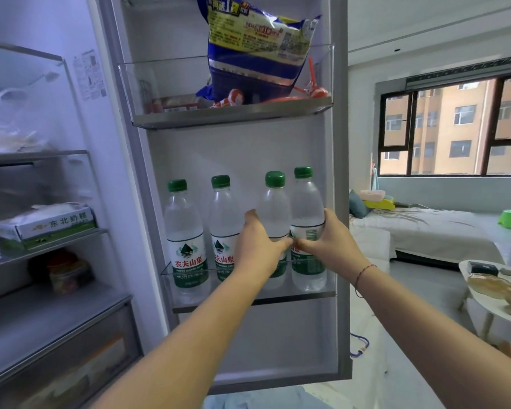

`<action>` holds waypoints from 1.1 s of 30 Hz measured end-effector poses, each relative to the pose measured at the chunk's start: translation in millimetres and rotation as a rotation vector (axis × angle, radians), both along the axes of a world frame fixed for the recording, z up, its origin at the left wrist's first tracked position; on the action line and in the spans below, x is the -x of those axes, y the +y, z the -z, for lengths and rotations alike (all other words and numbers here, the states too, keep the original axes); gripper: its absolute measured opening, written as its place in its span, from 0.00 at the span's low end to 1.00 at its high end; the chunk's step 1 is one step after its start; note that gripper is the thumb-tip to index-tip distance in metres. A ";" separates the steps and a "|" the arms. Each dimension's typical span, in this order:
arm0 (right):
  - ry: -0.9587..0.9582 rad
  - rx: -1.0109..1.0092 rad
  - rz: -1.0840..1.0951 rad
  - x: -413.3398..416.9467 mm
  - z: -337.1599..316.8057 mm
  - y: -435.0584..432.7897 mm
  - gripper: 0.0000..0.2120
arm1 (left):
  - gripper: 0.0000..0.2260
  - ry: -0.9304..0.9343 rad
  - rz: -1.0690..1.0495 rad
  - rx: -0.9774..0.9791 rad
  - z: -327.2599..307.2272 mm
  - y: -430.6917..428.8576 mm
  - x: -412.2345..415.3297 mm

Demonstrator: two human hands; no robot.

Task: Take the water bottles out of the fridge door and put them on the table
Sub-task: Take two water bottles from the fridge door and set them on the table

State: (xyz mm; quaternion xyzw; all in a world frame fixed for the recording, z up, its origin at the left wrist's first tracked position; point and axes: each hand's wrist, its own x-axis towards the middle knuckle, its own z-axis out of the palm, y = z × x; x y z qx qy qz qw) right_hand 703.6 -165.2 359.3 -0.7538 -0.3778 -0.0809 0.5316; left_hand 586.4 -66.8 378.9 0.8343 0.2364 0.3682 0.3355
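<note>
Several clear water bottles with green caps and green labels stand in the lower shelf of the open fridge door. My left hand is wrapped around the third bottle from the left. My right hand grips the rightmost bottle. Both held bottles still stand inside the shelf. The leftmost bottle and the second bottle stand untouched. A round white table shows at the right edge.
The upper door shelf holds a blue and yellow bag and small packets. The fridge interior on the left holds a box and a jar. A bed lies behind the table, under a window.
</note>
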 end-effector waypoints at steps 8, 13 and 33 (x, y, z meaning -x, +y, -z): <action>0.011 -0.156 0.025 10.7 0.9 -5.5 0.34 | 0.30 -0.224 0.021 0.034 12.3 -8.2 3.1; -0.026 -0.315 0.022 20.6 -17.9 -10.4 0.35 | 0.29 -0.372 0.121 0.058 1.0 -12.2 11.1; 0.154 -0.170 -0.417 139.7 -6.7 2.6 0.35 | 0.32 -0.262 0.091 0.219 21.5 28.1 157.6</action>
